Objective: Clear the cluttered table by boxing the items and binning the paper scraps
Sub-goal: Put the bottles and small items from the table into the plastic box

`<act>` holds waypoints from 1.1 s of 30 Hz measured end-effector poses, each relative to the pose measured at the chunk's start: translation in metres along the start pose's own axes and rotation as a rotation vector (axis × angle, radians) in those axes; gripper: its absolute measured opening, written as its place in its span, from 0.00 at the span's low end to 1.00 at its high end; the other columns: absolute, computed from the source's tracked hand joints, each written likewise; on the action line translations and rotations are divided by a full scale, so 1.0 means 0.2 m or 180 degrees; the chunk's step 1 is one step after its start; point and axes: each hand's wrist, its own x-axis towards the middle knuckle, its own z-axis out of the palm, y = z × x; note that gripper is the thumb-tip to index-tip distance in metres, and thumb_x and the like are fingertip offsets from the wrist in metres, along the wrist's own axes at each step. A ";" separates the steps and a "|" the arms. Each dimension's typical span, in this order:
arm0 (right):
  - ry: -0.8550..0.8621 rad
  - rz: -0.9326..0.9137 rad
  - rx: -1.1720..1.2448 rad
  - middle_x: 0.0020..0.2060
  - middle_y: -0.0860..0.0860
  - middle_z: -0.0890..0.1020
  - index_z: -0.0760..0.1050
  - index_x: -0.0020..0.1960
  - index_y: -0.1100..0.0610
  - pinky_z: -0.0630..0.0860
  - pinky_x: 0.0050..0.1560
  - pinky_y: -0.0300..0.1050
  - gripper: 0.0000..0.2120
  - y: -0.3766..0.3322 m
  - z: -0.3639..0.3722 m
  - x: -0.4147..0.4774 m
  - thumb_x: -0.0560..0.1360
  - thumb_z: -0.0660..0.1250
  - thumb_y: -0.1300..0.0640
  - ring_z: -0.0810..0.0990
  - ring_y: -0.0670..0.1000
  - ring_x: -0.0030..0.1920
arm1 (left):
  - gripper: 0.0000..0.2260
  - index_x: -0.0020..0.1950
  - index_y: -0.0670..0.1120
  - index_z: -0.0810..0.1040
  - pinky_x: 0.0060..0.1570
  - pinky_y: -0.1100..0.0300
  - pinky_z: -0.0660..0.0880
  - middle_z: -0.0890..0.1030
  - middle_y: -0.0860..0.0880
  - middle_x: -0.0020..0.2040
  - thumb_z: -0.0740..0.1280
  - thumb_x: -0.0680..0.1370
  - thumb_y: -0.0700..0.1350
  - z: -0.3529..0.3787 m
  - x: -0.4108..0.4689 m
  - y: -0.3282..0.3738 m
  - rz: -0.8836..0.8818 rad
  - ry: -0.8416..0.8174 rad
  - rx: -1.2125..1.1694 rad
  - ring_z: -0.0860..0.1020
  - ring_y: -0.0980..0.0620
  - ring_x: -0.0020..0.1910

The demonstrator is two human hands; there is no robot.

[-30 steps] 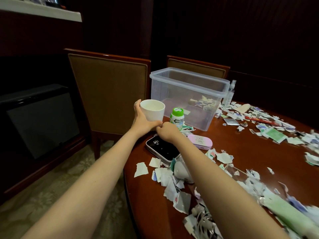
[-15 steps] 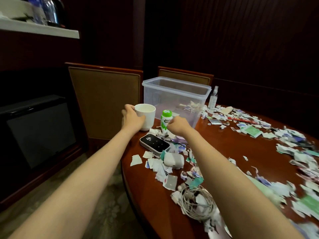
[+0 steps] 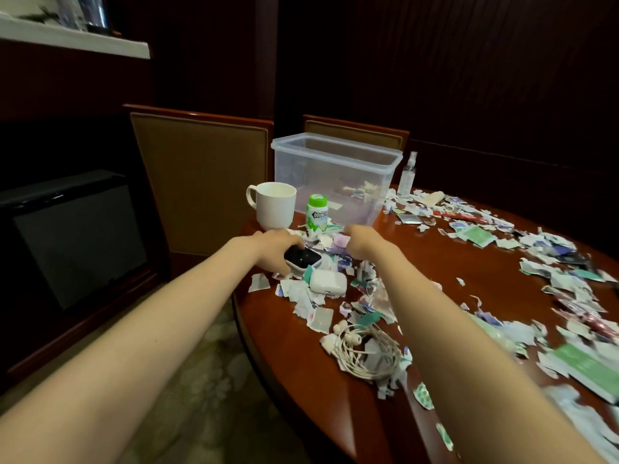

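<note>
Left hand (image 3: 273, 249) has left the mug (image 3: 274, 205) and dropped onto the black device (image 3: 303, 257). The mug now stands alone near the counter (image 3: 288, 346) edge. Fingers curl round the device's left end; it lies screen up on paper scraps (image 3: 301, 296), in front of the gum bottle (image 3: 316, 214). Right hand (image 3: 363, 242) has slid off the bottle to the pink case (image 3: 341, 243). Its grip is hidden, cannot tell. Device looks rigid, slick glass face, moderate weight, drop-sensitive: pinch the long edges, not the face. Clear box (image 3: 335, 175) sits just behind, open-topped, short carry. White earbud case (image 3: 327, 283) and earphone cable (image 3: 365, 353) lie untouched, nearer the person.
</note>
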 end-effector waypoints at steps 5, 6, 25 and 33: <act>0.0100 0.0078 -0.0240 0.66 0.61 0.69 0.63 0.71 0.61 0.70 0.63 0.51 0.21 0.05 0.04 0.05 0.78 0.57 0.64 0.70 0.61 0.65 | 0.26 0.70 0.51 0.64 0.62 0.52 0.67 0.73 0.48 0.64 0.68 0.73 0.47 -0.02 0.08 0.00 0.0106 -0.0062 0.0961 0.70 0.48 0.63; 0.0136 0.0075 -0.0263 0.66 0.61 0.70 0.64 0.70 0.61 0.70 0.62 0.51 0.20 0.05 0.04 0.06 0.78 0.57 0.64 0.71 0.60 0.64 | 0.27 0.71 0.52 0.63 0.62 0.52 0.67 0.73 0.48 0.64 0.68 0.73 0.47 -0.02 0.09 0.00 0.0124 -0.0100 0.1064 0.70 0.48 0.63; 0.0017 0.0105 -0.0292 0.52 0.56 0.76 0.70 0.61 0.61 0.71 0.44 0.44 0.23 0.11 -0.03 0.09 0.71 0.71 0.53 0.73 0.54 0.48 | 0.28 0.65 0.46 0.63 0.48 0.59 0.74 0.73 0.47 0.59 0.72 0.71 0.50 -0.08 0.12 0.04 -0.0030 -0.0383 0.0255 0.72 0.51 0.52; 0.0351 0.0187 -0.0072 0.57 0.56 0.76 0.66 0.66 0.58 0.77 0.52 0.48 0.29 0.16 -0.10 -0.01 0.69 0.71 0.54 0.76 0.57 0.55 | 0.29 0.64 0.46 0.63 0.54 0.57 0.76 0.72 0.47 0.58 0.73 0.69 0.52 -0.14 0.05 0.08 -0.0038 -0.0015 0.0053 0.72 0.50 0.54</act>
